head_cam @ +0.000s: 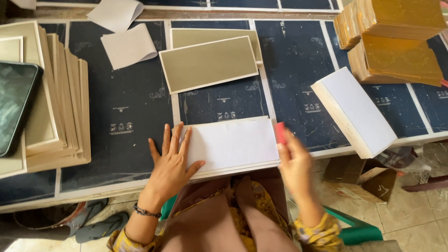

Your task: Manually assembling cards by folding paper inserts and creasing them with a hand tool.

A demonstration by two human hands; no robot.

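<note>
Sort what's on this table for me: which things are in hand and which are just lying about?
In hand:
left hand flat on the white sheet
right hand holding a red tool at the sheet's edge

Lying about:
grey board
white stack
gold stacks
board pile
dark tablet

A dark blue printed sheet covered the table and served as the ground for everything else. At its far left edge stood a leaning stack of cream-edged boards, with a dark tablet resting on top of them. Near the sheet's far middle lay a grey-green panel with a white border, overlapping a second panel behind it. Two loose white papers curled beside these. At the sheet's right side sat a thick white-topped block, and beyond it gold-coloured stacks. Below the table's right edge stood an open cardboard box; below its left, grey sandals.
</note>
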